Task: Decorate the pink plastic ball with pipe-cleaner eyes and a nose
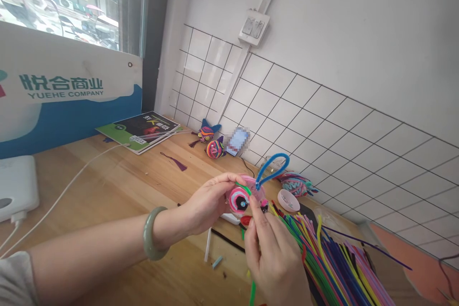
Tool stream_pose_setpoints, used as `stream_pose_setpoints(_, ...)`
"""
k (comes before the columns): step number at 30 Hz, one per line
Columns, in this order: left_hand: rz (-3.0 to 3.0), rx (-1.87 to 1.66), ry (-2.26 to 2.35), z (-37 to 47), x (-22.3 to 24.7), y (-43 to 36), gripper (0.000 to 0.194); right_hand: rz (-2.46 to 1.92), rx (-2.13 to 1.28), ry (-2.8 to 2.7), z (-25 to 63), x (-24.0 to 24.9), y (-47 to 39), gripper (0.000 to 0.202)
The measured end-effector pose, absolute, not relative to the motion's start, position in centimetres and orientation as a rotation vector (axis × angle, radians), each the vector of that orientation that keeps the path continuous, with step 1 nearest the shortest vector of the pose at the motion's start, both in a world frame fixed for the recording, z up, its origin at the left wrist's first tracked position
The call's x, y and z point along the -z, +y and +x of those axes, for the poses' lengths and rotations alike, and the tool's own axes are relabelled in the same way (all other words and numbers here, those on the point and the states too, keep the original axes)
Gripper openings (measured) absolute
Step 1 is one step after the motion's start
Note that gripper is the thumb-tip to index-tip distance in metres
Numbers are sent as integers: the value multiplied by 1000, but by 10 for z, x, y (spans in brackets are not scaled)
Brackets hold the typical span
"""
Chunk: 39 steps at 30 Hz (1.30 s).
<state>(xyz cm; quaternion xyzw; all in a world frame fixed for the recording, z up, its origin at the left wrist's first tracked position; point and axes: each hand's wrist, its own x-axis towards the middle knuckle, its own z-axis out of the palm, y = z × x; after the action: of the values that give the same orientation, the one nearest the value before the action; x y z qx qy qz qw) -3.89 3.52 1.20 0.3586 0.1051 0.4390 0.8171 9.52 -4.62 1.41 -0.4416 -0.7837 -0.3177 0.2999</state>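
My left hand [208,201], with a jade-green bangle on its wrist, is closed around the left side of a pipe-cleaner figure [236,198]. The figure has a round pink, white and black eye, a red mouth and pink coils on top. A blue pipe-cleaner loop [274,162] rises from its top. Across the figure's front, my right hand [276,253] pinches a green pipe cleaner [253,291], whose loose end hangs below the fingers. Another bit of green shows under my left fingertips. The fingers hide part of the figure's face.
Many coloured pipe cleaners [333,258] lie at the right. Behind stand a small pink bowl [289,200], a striped finished piece [296,184], two round figures [215,148] and a phone [237,141]. A tassel [175,161], booklets [139,129] and a white cable [75,177] are on the left.
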Motion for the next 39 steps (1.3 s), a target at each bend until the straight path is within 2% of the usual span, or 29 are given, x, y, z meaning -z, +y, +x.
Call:
stream_pose_setpoints(5, 828, -911, 120, -39, -7, 36, 23, -1192, 927, -2104, 95, -16, -46, 42)
stream_pose_setpoints(10, 907, -928, 113, -40, -1, 36, 18, -1194, 894, -2093, 96, -16, -47, 45)
stream_pose_setpoints(27, 917, -951, 121, -41, -5, 35, 21, -1191, 800, -1971, 93, -15, -48, 44)
stream_pose_setpoints(34, 1078, -1035, 120, -44, -6, 36, 22, -1173, 784, -1905, 93, -12, -48, 33)
stream_pose_setpoints(39, 1200, -1120, 106, -44, -6, 37, 23, -1183, 771, -1900, 93, -12, -49, 33)
